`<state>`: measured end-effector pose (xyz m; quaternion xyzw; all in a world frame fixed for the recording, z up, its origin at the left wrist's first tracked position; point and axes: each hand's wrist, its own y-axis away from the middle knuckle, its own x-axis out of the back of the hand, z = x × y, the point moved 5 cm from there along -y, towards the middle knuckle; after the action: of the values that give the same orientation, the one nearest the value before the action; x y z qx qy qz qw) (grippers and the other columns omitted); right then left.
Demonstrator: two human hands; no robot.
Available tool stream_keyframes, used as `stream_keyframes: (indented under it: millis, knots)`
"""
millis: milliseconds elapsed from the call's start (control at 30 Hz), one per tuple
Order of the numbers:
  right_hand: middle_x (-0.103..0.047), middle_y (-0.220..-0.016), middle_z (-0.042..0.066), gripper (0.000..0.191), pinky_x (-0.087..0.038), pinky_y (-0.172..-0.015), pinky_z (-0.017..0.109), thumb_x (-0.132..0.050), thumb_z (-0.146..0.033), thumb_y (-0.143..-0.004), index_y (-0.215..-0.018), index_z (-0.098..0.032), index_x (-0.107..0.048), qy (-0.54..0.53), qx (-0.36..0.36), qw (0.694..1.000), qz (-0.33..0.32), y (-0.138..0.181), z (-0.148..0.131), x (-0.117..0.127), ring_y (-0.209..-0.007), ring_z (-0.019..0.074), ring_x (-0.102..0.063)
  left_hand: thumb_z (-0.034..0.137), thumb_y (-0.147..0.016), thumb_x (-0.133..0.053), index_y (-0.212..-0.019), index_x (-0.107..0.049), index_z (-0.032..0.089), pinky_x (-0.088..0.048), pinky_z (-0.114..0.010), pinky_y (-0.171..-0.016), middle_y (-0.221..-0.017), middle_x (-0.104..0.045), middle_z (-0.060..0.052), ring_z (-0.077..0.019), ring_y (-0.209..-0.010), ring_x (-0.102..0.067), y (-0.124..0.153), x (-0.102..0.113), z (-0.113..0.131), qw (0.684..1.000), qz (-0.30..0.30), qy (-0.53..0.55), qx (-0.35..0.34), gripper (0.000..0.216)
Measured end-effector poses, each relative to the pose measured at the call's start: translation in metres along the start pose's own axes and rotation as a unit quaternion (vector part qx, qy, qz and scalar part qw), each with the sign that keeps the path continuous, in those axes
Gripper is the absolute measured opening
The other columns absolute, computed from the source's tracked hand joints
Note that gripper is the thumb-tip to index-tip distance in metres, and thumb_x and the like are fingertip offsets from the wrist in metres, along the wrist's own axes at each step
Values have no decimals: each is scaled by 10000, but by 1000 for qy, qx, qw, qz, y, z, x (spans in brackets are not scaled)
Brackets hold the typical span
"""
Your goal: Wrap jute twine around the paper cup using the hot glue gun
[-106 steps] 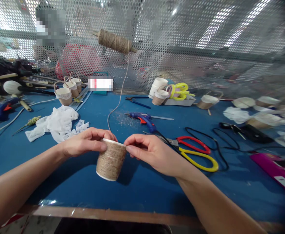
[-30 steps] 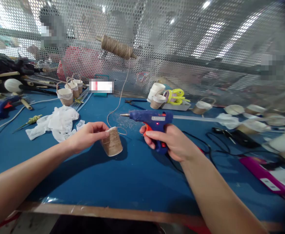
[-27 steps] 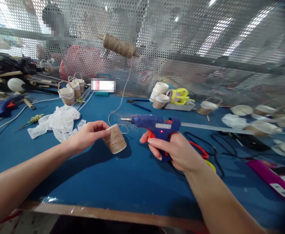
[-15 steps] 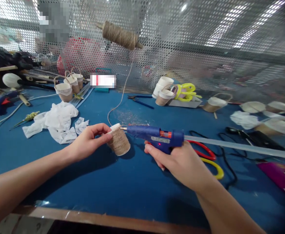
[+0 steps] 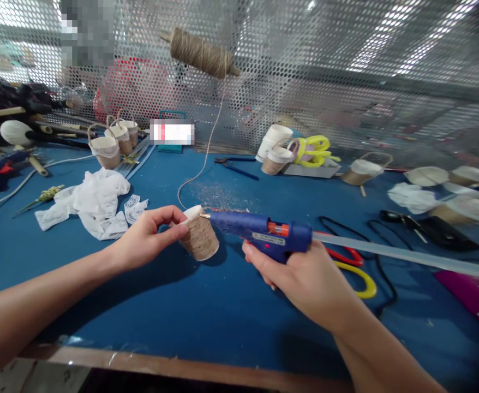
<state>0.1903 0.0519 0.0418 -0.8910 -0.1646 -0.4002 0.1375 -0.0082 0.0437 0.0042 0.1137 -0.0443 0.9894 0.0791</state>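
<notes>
My left hand (image 5: 157,232) pinches a small paper cup (image 5: 201,240) by its rim, holding it tilted above the blue table. Brown twine is wrapped round the cup's side, and a loose strand of twine (image 5: 207,158) runs up from it to a spool (image 5: 201,53). In my right hand (image 5: 305,278) is a blue hot glue gun (image 5: 259,229), with a long clear glue stick (image 5: 387,254) in its back. Its metal nozzle points left, at the cup's side just below the rim; whether it touches cannot be made out.
White lace (image 5: 96,202) lies left of my left hand. Cups with twine handles (image 5: 106,152) stand at the back left. Pliers (image 5: 239,166), more cups (image 5: 274,147) and yellow-handled scissors (image 5: 315,152) are at the back. Red and yellow handles (image 5: 362,281) lie beside my right wrist.
The cup has turned slightly in my left hand, showing more of its open rim. The glue gun's nozzle stays by the rim. The whole view has shifted a little.
</notes>
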Motion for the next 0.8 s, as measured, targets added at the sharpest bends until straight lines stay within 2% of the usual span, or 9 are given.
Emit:
stream_keyframes:
  millis: [200,500,667,800]
  knots:
    - [-490,-401,-20,267,-436,-483,271,-548,-339,-768,-527,-237,-498,-9,7,1000,0,2,-3,-2,-504,170,-556,311,-768,-567,-735,-565,143,-387,-250,-638,-697,-572,-5,-122,-668,-497,0,0,-1,1000,-5,-1,3,172]
    - [-514,-439,-7,262,-436,-494,287,-553,-356,-758,-536,-232,-488,1,-16,1000,-2,2,-1,0,-507,175,-548,276,-795,-544,-758,-555,135,-389,-249,-635,-716,-574,-12,-122,-679,-502,0,0,2,1000,-18,-13,4,145]
    - [-488,-411,-15,259,-414,-464,275,-584,-303,-738,-511,-237,-478,-11,-15,1000,7,2,-4,-1,-517,179,-553,259,-811,-539,-878,-506,156,-415,-251,-674,-789,-561,-4,-119,-713,-526,1,0,0,999,-28,20,-17,127]
    - [-474,-387,-24,265,-396,-431,273,-557,-318,-763,-519,-241,-488,-10,-2,1000,9,2,-4,-1,-457,162,-526,276,-827,-526,-1032,-490,173,-429,-280,-727,-912,-578,-37,-143,-790,-554,2,-1,-3,999,-38,11,-24,232]
